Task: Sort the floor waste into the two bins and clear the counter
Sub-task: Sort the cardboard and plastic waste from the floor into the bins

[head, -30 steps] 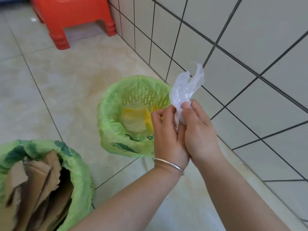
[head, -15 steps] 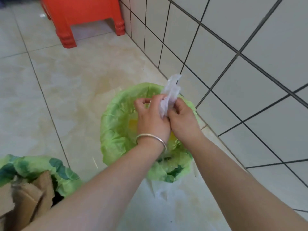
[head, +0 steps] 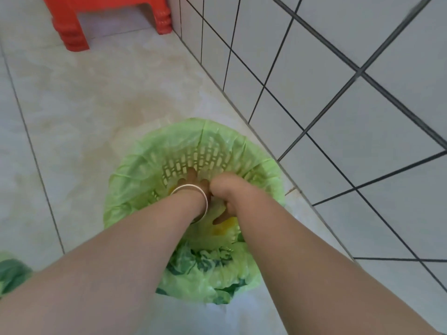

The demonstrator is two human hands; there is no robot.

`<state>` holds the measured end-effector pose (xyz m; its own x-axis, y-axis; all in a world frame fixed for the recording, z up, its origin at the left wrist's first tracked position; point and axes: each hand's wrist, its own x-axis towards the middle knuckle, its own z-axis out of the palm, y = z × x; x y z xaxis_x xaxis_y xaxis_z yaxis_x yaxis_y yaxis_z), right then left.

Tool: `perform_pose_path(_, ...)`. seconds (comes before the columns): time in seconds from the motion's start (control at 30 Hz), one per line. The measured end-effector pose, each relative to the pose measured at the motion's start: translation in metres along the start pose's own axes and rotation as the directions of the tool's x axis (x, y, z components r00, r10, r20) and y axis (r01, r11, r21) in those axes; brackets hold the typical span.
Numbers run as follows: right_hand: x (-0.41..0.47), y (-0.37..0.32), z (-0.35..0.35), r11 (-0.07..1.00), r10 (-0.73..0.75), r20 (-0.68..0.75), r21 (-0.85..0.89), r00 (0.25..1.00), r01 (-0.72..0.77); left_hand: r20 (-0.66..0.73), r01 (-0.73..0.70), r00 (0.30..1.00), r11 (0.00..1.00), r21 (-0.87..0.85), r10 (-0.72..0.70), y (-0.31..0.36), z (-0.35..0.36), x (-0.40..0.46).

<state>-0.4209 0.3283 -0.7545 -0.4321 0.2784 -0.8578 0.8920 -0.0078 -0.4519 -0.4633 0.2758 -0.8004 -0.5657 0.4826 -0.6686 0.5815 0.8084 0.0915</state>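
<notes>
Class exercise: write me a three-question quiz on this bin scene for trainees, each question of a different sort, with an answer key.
1. True or false: both hands are down inside the green-lined bin.
2. Multiple choice: what stands at the top left on the floor? A) a blue bucket B) a red stool C) a broom
3. Fill in: the silver bangle is on the ___ wrist.

Key: 1 true; 2 B; 3 left. The left hand and right hand are largely hidden, so their grip cannot be judged.
</notes>
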Motion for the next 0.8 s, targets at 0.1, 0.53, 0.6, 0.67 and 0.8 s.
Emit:
perform_pose_path(0.1, 0.003, 0.002, -0.002, 0.999, 0.025, -0.037, -0.032, 0.999, -0.026, 0.057, -0.007, 0.998, 0.996, 0.085, 0.002, 0.006, 0.001, -0.009)
perform_pose_path(0.53, -0.067, 0.004, -0.009, 0.949, -0.247, -0.373, -0.278, 0.894, 0.146, -0.271, -0.072, 0.962, 0.99, -0.122, 0.037, 0.011, -0.037, -0.057)
perform_pose_path(0.6, -0.084, 0.01, -0.011, 0.941, -0.309, -0.459, -0.276, 0.833, 0.197, -0.419, -0.149, 0.907, 0.968, -0.204, 0.051, 0.015, -0.036, -0.076)
perform_pose_path(0.67, -0.1, 0.018, -0.014, 0.918, -0.389, -0.526, -0.291, 0.756, 0.27, -0.582, -0.292, 0.808, 0.92, -0.263, 0.09, 0.021, -0.032, -0.095)
perform_pose_path(0.8, -0.13, 0.047, -0.014, 0.827, -0.557, -0.601, -0.331, 0.574, 0.455, -0.781, -0.571, 0.602, 0.773, -0.275, 0.167, 0.037, -0.015, -0.132)
